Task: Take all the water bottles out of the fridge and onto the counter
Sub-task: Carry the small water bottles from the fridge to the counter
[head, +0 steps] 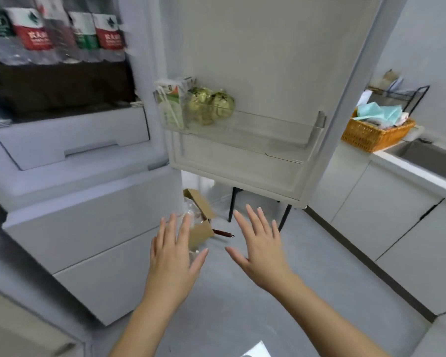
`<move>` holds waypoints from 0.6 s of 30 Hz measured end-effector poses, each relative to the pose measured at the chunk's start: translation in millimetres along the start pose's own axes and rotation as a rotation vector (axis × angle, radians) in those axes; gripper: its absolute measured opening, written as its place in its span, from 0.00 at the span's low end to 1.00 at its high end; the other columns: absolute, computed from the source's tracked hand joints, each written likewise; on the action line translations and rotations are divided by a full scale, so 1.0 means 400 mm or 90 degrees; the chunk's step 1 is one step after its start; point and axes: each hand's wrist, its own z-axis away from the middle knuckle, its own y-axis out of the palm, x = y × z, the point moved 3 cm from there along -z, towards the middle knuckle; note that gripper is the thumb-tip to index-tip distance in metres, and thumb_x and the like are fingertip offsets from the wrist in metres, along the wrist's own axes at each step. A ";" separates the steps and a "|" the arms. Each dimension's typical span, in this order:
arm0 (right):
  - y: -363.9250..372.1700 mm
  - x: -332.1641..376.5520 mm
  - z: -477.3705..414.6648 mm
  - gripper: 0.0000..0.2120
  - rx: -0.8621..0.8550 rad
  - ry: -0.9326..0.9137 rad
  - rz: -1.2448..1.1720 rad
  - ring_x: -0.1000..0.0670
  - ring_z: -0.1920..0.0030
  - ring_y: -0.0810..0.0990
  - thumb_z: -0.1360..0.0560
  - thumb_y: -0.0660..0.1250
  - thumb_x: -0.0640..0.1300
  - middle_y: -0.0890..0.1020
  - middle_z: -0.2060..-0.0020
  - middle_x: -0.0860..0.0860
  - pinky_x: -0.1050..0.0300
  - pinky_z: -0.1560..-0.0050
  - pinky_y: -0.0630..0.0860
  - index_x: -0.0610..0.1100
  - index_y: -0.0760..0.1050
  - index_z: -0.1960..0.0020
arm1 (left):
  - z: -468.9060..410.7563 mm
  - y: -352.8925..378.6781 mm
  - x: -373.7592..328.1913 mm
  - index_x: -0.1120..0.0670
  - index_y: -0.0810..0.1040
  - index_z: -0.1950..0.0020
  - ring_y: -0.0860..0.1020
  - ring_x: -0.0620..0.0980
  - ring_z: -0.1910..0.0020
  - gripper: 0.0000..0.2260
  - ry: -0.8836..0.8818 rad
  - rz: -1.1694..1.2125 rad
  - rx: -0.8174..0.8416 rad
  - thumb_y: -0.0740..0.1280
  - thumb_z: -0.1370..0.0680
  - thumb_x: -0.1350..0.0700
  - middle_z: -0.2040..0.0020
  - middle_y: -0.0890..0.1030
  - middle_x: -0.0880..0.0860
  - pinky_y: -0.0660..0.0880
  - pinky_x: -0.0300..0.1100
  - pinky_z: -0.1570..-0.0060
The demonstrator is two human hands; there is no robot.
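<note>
Fridge: one tall white fridge (88, 202), upper door (268, 60) swung open to the right. Two closed drawer fronts below the open compartment.

Water bottles: clear plastic water bottles (108, 32) stand in a row on a shelf inside the fridge, upper left. Labels counted: two red-and-white, one green-and-white, one dark green at the far left, and one darker one set back between them. That makes five, though blur keeps the count unsure. A dark brown block (62, 86) sits directly under the row, and one white drawer (70, 140) under that.

Door: one clear plastic bin (268, 130) holding one white-and-green drink carton (170, 104) with a straw, and two green-gold wrapped bundles (211, 104) just beside it.

Hands: left hand (177, 256) and right hand (258, 251) are both palm down with fingers straight and spread. They are apart from each other, hold nothing, and touch nothing. They are low in front of the fridge, well below the bottles.

Worktop: white worktop (410, 168) at the right carries one orange wicker basket (371, 135) of teal cloth items and one black wire rack (407, 96) behind it.

Floor: grey floor (242, 305), with one open brown cardboard box (201, 228) and one reddish handle (223, 233) beside it.
</note>
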 end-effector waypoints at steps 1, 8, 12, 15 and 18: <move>0.007 0.021 -0.024 0.36 0.003 -0.015 -0.005 0.48 0.21 0.37 0.24 0.47 0.69 0.44 0.20 0.53 0.44 0.24 0.38 0.58 0.41 0.21 | -0.006 -0.010 0.020 0.47 0.45 0.20 0.40 0.51 0.21 0.36 -0.012 -0.005 -0.005 0.58 0.22 0.38 0.19 0.45 0.52 0.45 0.47 0.25; 0.067 0.165 -0.228 0.36 0.020 -0.120 -0.049 0.46 0.21 0.39 0.24 0.47 0.68 0.45 0.20 0.50 0.41 0.24 0.41 0.57 0.42 0.20 | -0.102 -0.081 0.164 0.49 0.44 0.20 0.40 0.52 0.21 0.37 -0.089 -0.064 -0.050 0.58 0.22 0.38 0.20 0.43 0.53 0.46 0.51 0.23; 0.110 0.230 -0.378 0.36 0.031 -0.181 -0.062 0.47 0.21 0.37 0.23 0.49 0.67 0.42 0.20 0.51 0.43 0.25 0.37 0.57 0.42 0.20 | -0.194 -0.126 0.250 0.50 0.46 0.20 0.40 0.53 0.21 0.37 -0.140 -0.088 -0.084 0.59 0.21 0.39 0.20 0.42 0.53 0.46 0.51 0.24; 0.132 0.282 -0.498 0.35 0.036 -0.228 -0.068 0.47 0.22 0.34 0.21 0.51 0.65 0.40 0.20 0.51 0.41 0.23 0.39 0.55 0.42 0.20 | -0.257 -0.160 0.312 0.49 0.45 0.20 0.38 0.52 0.22 0.36 -0.174 -0.099 -0.108 0.59 0.21 0.39 0.20 0.42 0.53 0.45 0.51 0.24; 0.141 0.341 -0.604 0.35 0.024 -0.269 -0.085 0.46 0.21 0.37 0.21 0.53 0.65 0.41 0.20 0.51 0.42 0.23 0.39 0.55 0.43 0.20 | -0.308 -0.190 0.369 0.50 0.47 0.20 0.39 0.53 0.21 0.35 -0.207 -0.110 -0.130 0.60 0.21 0.40 0.20 0.43 0.53 0.45 0.52 0.23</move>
